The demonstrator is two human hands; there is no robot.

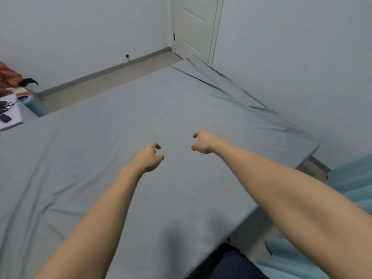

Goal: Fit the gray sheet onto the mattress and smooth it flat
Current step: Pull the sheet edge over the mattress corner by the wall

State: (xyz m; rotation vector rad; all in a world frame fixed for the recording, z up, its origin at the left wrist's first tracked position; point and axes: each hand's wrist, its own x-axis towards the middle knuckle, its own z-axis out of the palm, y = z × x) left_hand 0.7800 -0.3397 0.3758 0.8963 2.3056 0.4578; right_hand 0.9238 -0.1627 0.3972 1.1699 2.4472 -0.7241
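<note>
The gray sheet (124, 121) is spread over the mattress and fills most of the view. It lies mostly flat, with shallow creases at the lower left and a bunched, folded strip (231, 87) along the far right edge by the wall. Both my arms reach out over the middle of the bed. My left hand (148, 157) hovers above the sheet with fingers loosely curled and nothing in them. My right hand (203, 141) is a little farther out, its fingers also loosely curled and holding nothing. I cannot tell whether either hand touches the fabric.
A white door (194, 27) stands in the far corner. A strip of floor (104, 85) runs along the left wall. A small table with dark items (8, 115) sits at far left. Light blue fabric (350, 184) lies at the right.
</note>
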